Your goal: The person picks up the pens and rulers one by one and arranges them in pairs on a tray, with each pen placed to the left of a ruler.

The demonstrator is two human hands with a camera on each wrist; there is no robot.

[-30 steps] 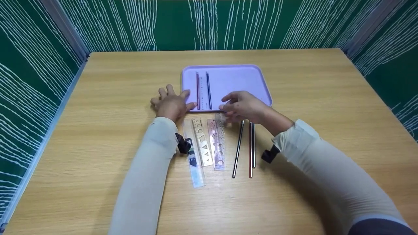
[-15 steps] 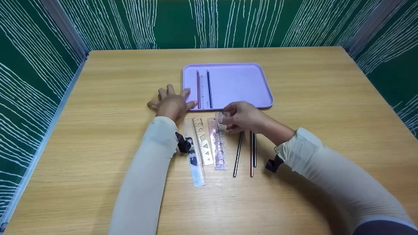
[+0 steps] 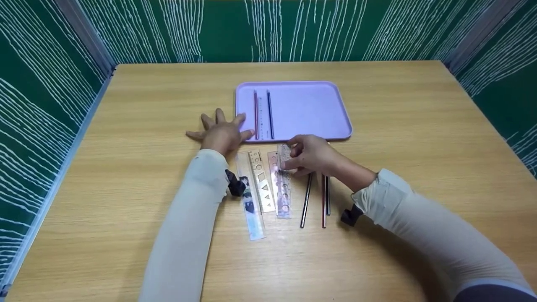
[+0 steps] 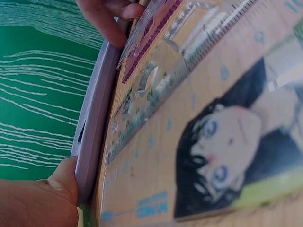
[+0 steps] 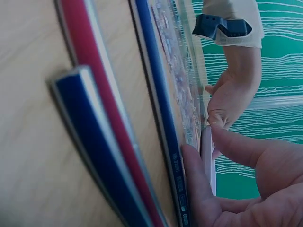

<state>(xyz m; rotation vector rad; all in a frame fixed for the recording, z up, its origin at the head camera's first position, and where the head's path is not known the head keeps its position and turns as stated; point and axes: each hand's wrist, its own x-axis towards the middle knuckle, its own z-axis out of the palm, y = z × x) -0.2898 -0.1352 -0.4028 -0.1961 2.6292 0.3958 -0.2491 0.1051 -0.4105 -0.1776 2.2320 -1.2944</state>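
Note:
My left hand [image 3: 221, 135] lies with fingers spread at the near left corner of the purple tray [image 3: 310, 111], thumb and index finger over its rim. My right hand [image 3: 314, 155] has its thumb and fingers curled at the far end of a clear ruler [image 3: 285, 193], which overlaps a pink ruler [image 3: 272, 167]. To the left lie a clear stencil ruler [image 3: 263, 184] and a picture ruler [image 3: 253, 214]. Under and beside the right hand are a dark pencil [image 3: 306, 201], a red pencil [image 3: 324, 205] and another dark pencil [image 5: 90, 109].
On the tray's left side, a red pencil [image 3: 256, 113], a transparent ruler [image 3: 261, 117] and a dark pencil [image 3: 270, 115] lie side by side. The wooden table [image 3: 126, 188] meets green walls [image 3: 226, 33] with white streaks at the back and sides.
My right hand has come down and nearer, from the tray's front edge to the clear ruler's far end. The left fingers have spread a little wider. The rulers and pencils have stayed in place.

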